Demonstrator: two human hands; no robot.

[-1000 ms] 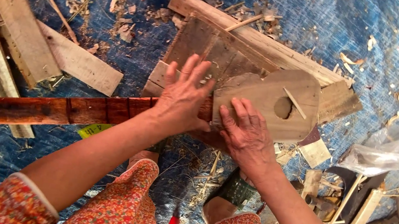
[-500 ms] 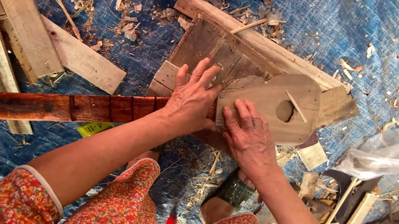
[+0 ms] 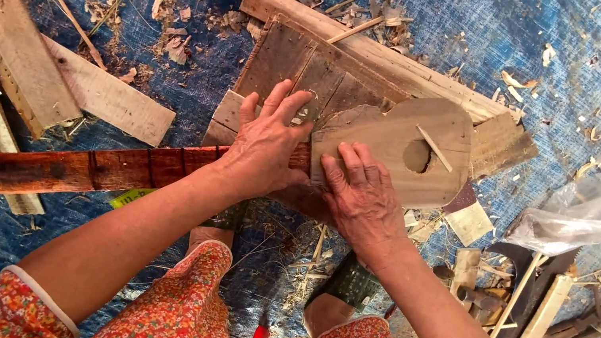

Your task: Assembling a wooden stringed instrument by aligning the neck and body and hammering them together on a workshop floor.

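Both hands pressed flat, fingers spread: the left hand [image 3: 266, 143] on the long reddish-brown notched wooden neck [image 3: 100, 168] running leftward, the right hand [image 3: 362, 195] on the pale rounded plywood body with a round hole [image 3: 400, 149] (rough, unsanded), touching above the blue tarp [image 3: 499, 32].

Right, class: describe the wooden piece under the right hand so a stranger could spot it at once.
On the blue tarp, find the dark pallet board at centre. Lying on its right end, under the right hand, is a pale body-shaped panel. Unlike the straight planks around it, it has rounded edges and a round hole.
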